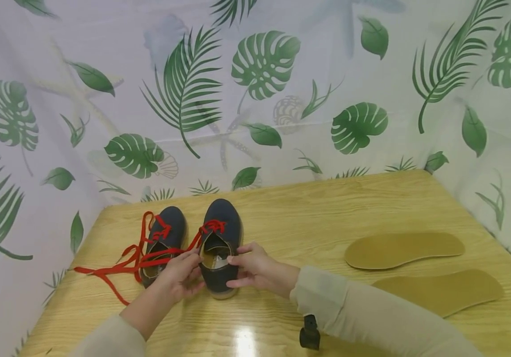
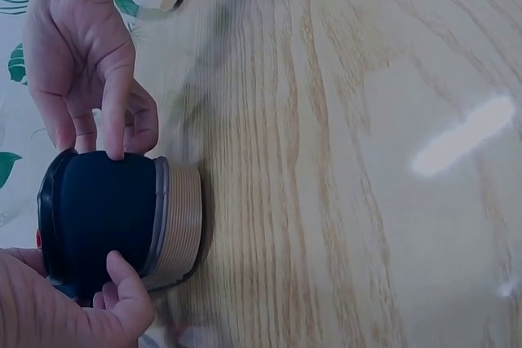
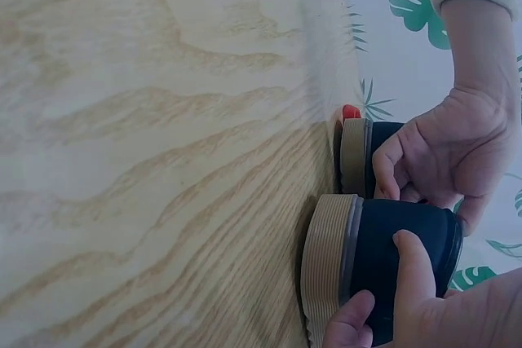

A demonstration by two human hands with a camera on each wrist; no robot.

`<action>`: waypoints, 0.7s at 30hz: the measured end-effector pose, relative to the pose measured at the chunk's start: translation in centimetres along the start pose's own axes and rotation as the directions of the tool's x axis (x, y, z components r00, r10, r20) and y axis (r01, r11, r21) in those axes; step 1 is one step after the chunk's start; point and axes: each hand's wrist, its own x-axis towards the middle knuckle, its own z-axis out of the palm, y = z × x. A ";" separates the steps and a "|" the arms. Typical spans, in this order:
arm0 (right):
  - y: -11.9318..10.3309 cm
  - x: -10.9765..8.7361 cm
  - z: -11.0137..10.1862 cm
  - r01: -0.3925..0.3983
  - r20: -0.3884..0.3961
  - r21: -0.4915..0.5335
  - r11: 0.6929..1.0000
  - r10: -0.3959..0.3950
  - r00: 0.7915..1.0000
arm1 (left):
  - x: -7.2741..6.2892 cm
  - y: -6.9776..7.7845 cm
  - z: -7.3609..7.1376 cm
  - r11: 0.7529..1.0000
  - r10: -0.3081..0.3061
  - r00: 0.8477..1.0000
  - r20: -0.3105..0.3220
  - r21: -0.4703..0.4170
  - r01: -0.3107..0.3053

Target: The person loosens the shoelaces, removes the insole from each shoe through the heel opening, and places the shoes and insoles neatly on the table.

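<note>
Two navy lace-up shoes with red laces stand side by side, toes pointing away. At the heel of the right-hand shoe [image 1: 220, 280], my left hand [image 1: 181, 278] holds the left side of the collar, thumb at the rim. My right hand [image 1: 257, 267] pinches the opposite side, thumb over the rim and a finger against the outside of the heel. A pale label shows inside this shoe. In the right wrist view, its ribbed tan sole [image 3: 326, 258] faces the tabletop. The other shoe [image 1: 172, 223] is just left, partly behind my left hand, with long red laces [image 1: 117, 268] trailing across it.
Two tan insoles [image 1: 404, 250] lie on the wooden table [image 1: 304, 218] at the right, the nearer one partly covered by my right sleeve. A small black object [image 1: 310, 333] shows below that sleeve. Leaf-patterned cloth [image 1: 282, 148] encloses the back and sides.
</note>
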 end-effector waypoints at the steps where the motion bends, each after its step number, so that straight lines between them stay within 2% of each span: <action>1: 0.0 0.0 0.1 0.001 0.004 -0.001 1.000 -0.001 1.000 | -0.1 0.0 0.0 1.000 -0.010 1.000 -0.008 -0.018 0.010; 7: 0.1 -0.1 -0.2 -0.007 0.009 -0.030 1.000 0.007 1.000 | -0.7 -0.5 0.2 0.979 -0.082 0.995 -0.049 -0.190 0.072; 11: -0.3 -0.1 -1.1 -0.067 -0.012 -0.023 0.997 0.067 0.998 | -1.3 -0.8 0.5 0.971 -0.109 0.992 -0.057 -0.218 0.095; 16: -1.3 -0.7 -2.7 -0.122 -0.055 -0.035 0.992 0.120 0.991 | -2.6 -0.6 1.7 0.973 -0.075 0.992 -0.097 -0.224 0.052; 21: -2.6 -2.5 -4.6 -0.166 -0.019 -0.019 0.986 0.166 0.986 | -3.9 -0.6 2.8 0.969 0.022 0.982 -0.187 -0.236 -0.067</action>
